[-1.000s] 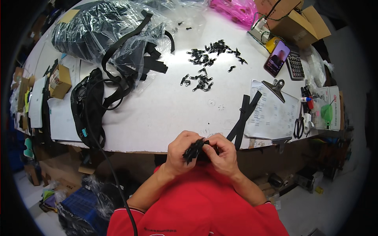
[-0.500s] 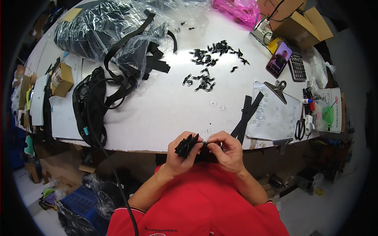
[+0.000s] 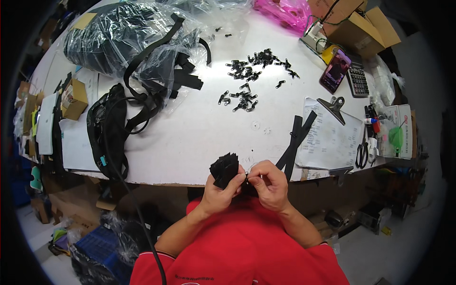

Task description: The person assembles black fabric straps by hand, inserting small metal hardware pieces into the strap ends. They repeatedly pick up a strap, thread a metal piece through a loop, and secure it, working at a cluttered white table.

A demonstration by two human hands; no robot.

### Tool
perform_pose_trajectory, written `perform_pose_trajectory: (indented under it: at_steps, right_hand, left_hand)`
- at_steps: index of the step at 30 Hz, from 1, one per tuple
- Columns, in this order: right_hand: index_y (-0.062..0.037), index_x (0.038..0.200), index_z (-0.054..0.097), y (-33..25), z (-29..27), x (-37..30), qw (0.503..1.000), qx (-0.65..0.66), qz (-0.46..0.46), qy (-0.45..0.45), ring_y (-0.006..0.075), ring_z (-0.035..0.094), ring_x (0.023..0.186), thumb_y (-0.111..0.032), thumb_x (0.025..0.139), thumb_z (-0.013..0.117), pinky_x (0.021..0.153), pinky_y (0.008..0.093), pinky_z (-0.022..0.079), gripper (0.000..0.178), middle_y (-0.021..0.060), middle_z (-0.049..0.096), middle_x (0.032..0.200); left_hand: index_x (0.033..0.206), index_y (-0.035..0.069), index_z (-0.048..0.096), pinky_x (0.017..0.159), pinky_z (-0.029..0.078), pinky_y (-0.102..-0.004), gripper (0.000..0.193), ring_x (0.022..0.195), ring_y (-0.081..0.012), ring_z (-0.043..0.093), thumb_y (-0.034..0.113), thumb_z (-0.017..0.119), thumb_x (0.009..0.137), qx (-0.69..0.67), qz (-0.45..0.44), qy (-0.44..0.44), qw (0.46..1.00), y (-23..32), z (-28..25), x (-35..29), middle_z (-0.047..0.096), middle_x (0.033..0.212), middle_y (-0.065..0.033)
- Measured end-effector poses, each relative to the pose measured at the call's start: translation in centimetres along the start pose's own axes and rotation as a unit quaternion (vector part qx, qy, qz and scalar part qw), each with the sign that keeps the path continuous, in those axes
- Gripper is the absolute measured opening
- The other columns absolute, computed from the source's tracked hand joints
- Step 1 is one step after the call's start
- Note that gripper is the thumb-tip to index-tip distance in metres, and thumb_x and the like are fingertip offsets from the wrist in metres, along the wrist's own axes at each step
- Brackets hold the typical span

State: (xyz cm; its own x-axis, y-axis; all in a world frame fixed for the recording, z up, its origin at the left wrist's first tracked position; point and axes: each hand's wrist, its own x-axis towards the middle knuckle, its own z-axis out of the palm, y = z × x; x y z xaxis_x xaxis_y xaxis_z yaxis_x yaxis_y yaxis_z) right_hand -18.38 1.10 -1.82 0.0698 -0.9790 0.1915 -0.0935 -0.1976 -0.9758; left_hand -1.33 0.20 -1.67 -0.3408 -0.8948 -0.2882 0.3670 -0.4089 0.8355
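At the table's front edge, my left hand [image 3: 217, 192] is closed around a fanned bundle of short black zipper tapes [image 3: 224, 169]. Close beside it, my right hand [image 3: 270, 187] has its thumb and forefinger pinched together. Between the fingertips of both hands shows a tiny dark piece, apparently a zipper slider [image 3: 246, 176]; its details are too small to make out. Farther up the white table lie loose black zipper sliders [image 3: 244, 100] in scattered groups. Right of my hands, two long black zipper tapes [image 3: 295, 140] cross each other.
Plastic-wrapped dark material [image 3: 114, 40] and a black strap bag [image 3: 108, 128] occupy the left. On the right are a clipboard [image 3: 327, 137], a phone [image 3: 335, 71], a calculator [image 3: 358, 80], scissors [image 3: 362, 154] and an open carton [image 3: 363, 35]. A black cable [image 3: 133, 199] runs down past my left arm.
The tape bundle in my left hand has tipped upright and shows more of its broad side. My right hand has shifted slightly left, its fingers more curled. The phone's screen picture differs.
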Motion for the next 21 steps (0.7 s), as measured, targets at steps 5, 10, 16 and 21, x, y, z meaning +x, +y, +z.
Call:
perform_pose_trajectory:
  at_steps: [5, 10, 16, 21]
  right_hand:
    - [-0.0012, 0.092, 0.066, -1.0, -0.1, -0.4, 0.992, -0.013, 0.127, -0.02, 0.01, 0.055, 0.07, -0.012, 0.087, 0.076, 0.061, 0.0247, 0.042, 0.015, 0.0044, 0.061, 0.081]
    - [-0.0004, 0.087, 0.065, -1.8, 0.3, -1.6, 0.982, -0.111, 0.14, -0.065, 0.011, 0.055, 0.059, -0.011, 0.086, 0.076, 0.053, 0.027, 0.043, 0.015, 0.0045, 0.062, 0.076]
    - [0.0029, 0.108, 0.065, -0.7, -7.8, 2.5, 0.947, -0.245, 0.155, 0.139, 0.0143, 0.061, 0.073, -0.013, 0.086, 0.075, 0.069, 0.0278, 0.047, 0.029, 0.0112, 0.066, 0.087]
    - [0.001, 0.115, 0.065, -2.1, -7.6, 4.1, 0.936, -0.341, 0.038, 0.073, 0.0113, 0.062, 0.08, -0.01, 0.086, 0.074, 0.072, 0.0268, 0.046, 0.033, 0.0077, 0.069, 0.098]
  left_hand:
    - [0.098, 0.004, 0.062, 0.054, 0.038, -0.0207, 0.008, 0.062, -0.0031, 0.048, 0.012, 0.061, 0.1, 0.072, 0.027, 0.015, 0.997, 0.1, -0.2, 0.4, 0.054, 0.071, 0.0034]
    - [0.107, 0.004, 0.06, 0.059, 0.039, -0.0215, 0.01, 0.066, -0.0055, 0.049, 0.012, 0.058, 0.102, -0.018, -0.055, -0.01, 0.998, 0.4, -1.0, 0.8, 0.053, 0.073, 0.0037]
    - [0.13, -0.006, 0.049, 0.066, 0.055, -0.0369, 0.032, 0.065, -0.0175, 0.059, 0.006, 0.053, 0.101, -0.269, -0.157, -0.009, 0.95, 0.9, -0.7, 1.5, 0.062, 0.085, -0.0086]
    - [0.128, -0.005, 0.051, 0.075, 0.063, -0.0416, 0.032, 0.085, -0.0247, 0.07, 0.007, 0.057, 0.099, -0.1, -0.137, -0.089, 0.981, 1.2, -1.0, 1.2, 0.067, 0.1, -0.015]
